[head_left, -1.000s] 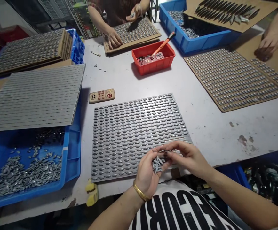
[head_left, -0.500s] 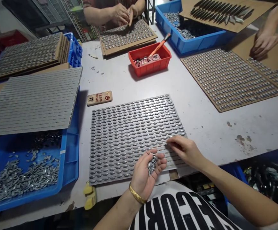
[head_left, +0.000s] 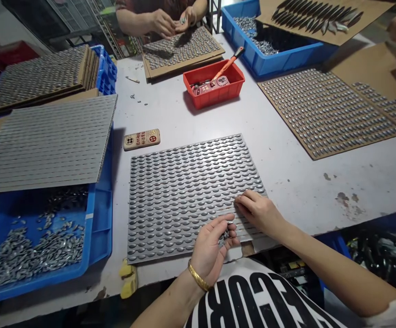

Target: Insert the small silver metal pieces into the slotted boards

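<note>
Our left hand [head_left: 208, 253] curled, fingers closed around small grey metal weights [head_left: 224, 238] – low centre of frame, just above lower edge of slotted board [head_left: 130, 209]. Gold bangle [head_left: 198, 276] on that wrist. Our right hand [head_left: 257, 212] beside it, fingertips on board's lower right rows – pinching anything? Cannot tell. Blue crate [head_left: 100, 223] of same weights lower left. Co-worker's hands [head_left: 163, 23] top centre, over another board [head_left: 184, 61].

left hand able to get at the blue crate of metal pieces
Probably yes: the left hand sits near the blue crate, with only the flat studded board between them, and nothing tall blocks the way.
</note>
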A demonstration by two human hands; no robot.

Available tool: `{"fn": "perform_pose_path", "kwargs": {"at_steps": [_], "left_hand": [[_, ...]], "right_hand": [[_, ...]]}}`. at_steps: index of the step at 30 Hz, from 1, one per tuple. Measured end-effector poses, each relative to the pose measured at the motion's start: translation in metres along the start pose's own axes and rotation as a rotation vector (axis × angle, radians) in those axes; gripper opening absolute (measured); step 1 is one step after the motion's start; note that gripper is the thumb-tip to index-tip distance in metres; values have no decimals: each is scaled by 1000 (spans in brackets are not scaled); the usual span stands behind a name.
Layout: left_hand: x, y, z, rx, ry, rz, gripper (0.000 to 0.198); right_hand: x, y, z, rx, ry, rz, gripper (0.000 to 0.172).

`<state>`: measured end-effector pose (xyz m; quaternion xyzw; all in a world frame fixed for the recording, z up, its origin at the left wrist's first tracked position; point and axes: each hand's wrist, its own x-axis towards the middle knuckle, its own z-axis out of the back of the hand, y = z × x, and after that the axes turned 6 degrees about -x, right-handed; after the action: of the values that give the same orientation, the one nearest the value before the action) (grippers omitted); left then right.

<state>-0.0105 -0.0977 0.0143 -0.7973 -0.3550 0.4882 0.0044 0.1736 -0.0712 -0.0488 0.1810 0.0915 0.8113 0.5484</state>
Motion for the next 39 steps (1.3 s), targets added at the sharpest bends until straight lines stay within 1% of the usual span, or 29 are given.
{"fn": "perform_pose_path", "kwargs": {"at_steps": [5, 11, 13, 16, 17, 19, 21, 23, 25, 28, 30, 34, 39], "left_hand": [[2, 1, 0, 12, -24, -27, 22], [7, 5, 1, 33, -16, -66, 23], [9, 6, 0, 36, -16, -82, 22], [11, 8, -2, 38, -14, -96, 20], [11, 8, -3, 42, -12, -100, 20], [13, 10, -4, 59, 2, -99, 21], [15, 12, -7, 83, 34, -85, 22], [16, 13, -9, 100, 71, -67, 22], [16, 13, -12, 90, 78, -54, 23], [13, 11, -16, 68, 43, -51, 27], [11, 11, -18, 75, 26, -43, 26], [10, 13, -20, 95, 35, -9, 18], [12, 16, -17, 121, 62, -45, 21]], "right_hand": [[-1, -3, -1, -7, 6, 21, 19], [-1, -3, 4, 36, 22, 15, 20], [-2, 0, 10, 141, 3, -11, 19], [-7, 8, 24, 396, -25, -60, 19], [-9, 11, 30, 470, -22, -56, 21], [-14, 17, 38, 548, -2, 6, 24], [-19, 19, 44, 543, 4, 83, 26], [-23, 18, 45, 528, 4, 110, 25], [-25, 10, 42, 529, -27, 62, 22], [-24, -5, 33, 488, -99, -90, 17], [-21, -14, 26, 432, -106, -146, 14], [-14, -21, 14, 354, -71, -107, 15], [-12, -21, 10, 218, -49, -59, 16]]}}
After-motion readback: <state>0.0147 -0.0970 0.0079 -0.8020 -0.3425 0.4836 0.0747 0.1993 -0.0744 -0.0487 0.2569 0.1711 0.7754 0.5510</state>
